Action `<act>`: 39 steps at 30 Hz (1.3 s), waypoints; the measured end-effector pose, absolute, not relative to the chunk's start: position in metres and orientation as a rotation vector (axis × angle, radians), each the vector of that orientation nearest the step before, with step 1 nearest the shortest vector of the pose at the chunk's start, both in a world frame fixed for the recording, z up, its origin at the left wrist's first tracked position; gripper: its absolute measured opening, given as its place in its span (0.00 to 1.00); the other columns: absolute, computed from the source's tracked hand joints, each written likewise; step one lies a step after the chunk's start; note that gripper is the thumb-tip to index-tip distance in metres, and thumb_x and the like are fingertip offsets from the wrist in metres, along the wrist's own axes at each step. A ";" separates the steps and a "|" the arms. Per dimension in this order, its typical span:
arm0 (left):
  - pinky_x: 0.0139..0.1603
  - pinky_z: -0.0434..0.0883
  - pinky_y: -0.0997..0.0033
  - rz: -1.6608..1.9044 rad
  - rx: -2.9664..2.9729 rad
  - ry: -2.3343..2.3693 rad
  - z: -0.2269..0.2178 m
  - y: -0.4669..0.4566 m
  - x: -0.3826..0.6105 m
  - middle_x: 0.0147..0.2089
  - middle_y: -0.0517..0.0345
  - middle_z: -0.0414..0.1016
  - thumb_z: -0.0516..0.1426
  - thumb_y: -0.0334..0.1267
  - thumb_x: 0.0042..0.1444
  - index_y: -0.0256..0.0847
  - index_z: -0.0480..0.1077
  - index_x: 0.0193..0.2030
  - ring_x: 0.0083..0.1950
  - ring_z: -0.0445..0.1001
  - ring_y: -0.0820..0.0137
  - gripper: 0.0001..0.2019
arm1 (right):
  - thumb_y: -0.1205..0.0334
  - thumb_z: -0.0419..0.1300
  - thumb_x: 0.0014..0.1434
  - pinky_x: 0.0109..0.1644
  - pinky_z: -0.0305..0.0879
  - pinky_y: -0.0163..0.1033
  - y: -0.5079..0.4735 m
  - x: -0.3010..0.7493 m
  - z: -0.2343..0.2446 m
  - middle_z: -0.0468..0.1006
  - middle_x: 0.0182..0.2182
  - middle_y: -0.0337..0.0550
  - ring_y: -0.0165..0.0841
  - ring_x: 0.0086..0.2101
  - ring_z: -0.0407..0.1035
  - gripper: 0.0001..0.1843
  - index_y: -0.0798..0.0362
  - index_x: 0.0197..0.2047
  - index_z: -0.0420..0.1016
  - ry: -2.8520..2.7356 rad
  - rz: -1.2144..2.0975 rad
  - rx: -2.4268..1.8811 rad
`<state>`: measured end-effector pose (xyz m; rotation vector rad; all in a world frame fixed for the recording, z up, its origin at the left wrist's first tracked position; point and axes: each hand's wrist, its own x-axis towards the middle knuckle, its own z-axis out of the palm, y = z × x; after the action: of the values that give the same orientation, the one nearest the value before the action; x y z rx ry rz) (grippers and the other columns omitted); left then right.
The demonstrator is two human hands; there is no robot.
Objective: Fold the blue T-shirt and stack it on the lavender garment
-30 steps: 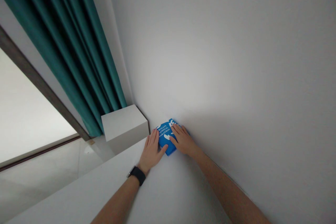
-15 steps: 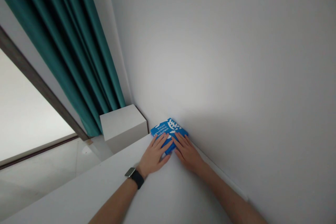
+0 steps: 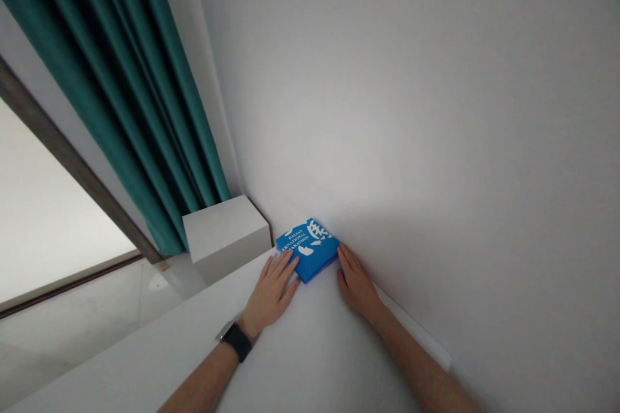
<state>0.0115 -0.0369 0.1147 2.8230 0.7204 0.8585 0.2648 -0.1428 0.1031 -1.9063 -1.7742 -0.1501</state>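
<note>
A flat blue folded cloth (image 3: 317, 259) with white shapes and the words "Dalian" and "Marathon" lies on the corner of a white surface (image 3: 300, 355), close to the wall. My left hand (image 3: 268, 293), with a dark watch (image 3: 236, 339) at the wrist, is open, its fingertips resting on the cloth's left edge. At the opposite edge, my right hand (image 3: 359, 284) touches the side of the cloth with its fingers stretched out and the thumb a little apart. Neither hand grips it.
Beyond the surface's left edge stands a white box-shaped cabinet (image 3: 227, 222). Teal curtains (image 3: 145, 97) hang behind it. A plain wall (image 3: 411, 110) borders the right side, and a pale shiny floor (image 3: 97, 322) shows at lower left.
Both hands have moved apart from the top of the cloth to its left and right edges. More of its printed face now shows.
</note>
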 end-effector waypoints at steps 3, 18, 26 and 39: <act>0.70 0.54 0.46 0.949 2.714 0.890 0.103 -0.031 0.013 0.70 0.47 0.59 0.45 0.42 0.69 0.43 0.57 0.69 0.70 0.59 0.60 0.23 | 0.69 0.43 0.64 0.68 0.53 0.50 -0.149 0.266 0.104 0.58 0.67 0.54 0.39 0.65 0.54 0.32 0.58 0.71 0.51 -1.702 -0.159 -1.954; 0.65 0.64 0.52 1.000 2.608 0.912 0.097 -0.043 0.001 0.67 0.47 0.64 0.49 0.38 0.64 0.41 0.56 0.68 0.65 0.64 0.59 0.25 | 0.70 0.47 0.62 0.63 0.61 0.51 -0.162 0.253 0.111 0.69 0.57 0.52 0.40 0.57 0.63 0.28 0.54 0.65 0.61 -1.665 -0.229 -1.889; 0.60 0.66 0.54 0.875 2.619 1.028 0.108 -0.070 -0.019 0.57 0.47 0.72 0.50 0.34 0.61 0.39 0.61 0.64 0.58 0.69 0.59 0.23 | 0.71 0.47 0.62 0.58 0.65 0.53 -0.169 0.215 0.110 0.72 0.50 0.53 0.42 0.52 0.66 0.25 0.53 0.61 0.65 -1.739 -0.339 -1.711; 0.57 0.64 0.57 0.821 2.580 1.241 0.107 -0.122 -0.098 0.54 0.51 0.73 0.51 0.31 0.60 0.42 0.69 0.51 0.57 0.68 0.60 0.14 | 0.75 0.47 0.60 0.54 0.67 0.50 -0.167 0.091 0.109 0.73 0.46 0.51 0.41 0.48 0.67 0.25 0.53 0.58 0.67 -1.981 -0.226 -1.466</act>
<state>-0.0981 -0.1217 0.1075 2.5801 1.2412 0.8212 0.0914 -0.1667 0.1089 -1.4665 -1.9814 -0.2260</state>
